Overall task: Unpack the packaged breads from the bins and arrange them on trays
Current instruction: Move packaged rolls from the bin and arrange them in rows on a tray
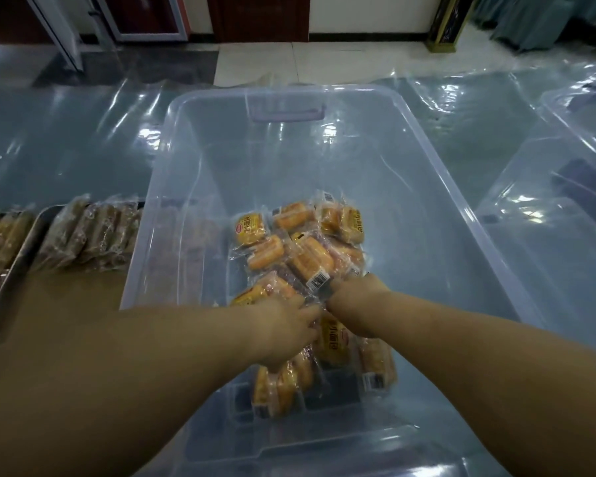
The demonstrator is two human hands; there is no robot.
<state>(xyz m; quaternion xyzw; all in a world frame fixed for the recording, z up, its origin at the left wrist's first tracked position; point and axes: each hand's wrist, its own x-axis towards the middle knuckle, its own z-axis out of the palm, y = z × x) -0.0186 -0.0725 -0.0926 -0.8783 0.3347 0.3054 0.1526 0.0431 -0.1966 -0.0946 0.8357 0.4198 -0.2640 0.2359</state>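
Observation:
A large clear plastic bin stands in front of me. Several packaged breads, orange-yellow in clear wrappers, lie heaped on its floor. Both my arms reach into the bin. My left hand grips a bunch of bread packets that hang below its thumb. My right hand meets it from the right and curls down onto more bread packets; its fingertips are hidden among the wrappers. A steel tray at the left holds a row of bread packets standing on edge.
A second clear bin stands at the right. Shiny clear plastic sheeting covers the table. The brown table surface shows by the tray. Another row of packets lies at the far left edge.

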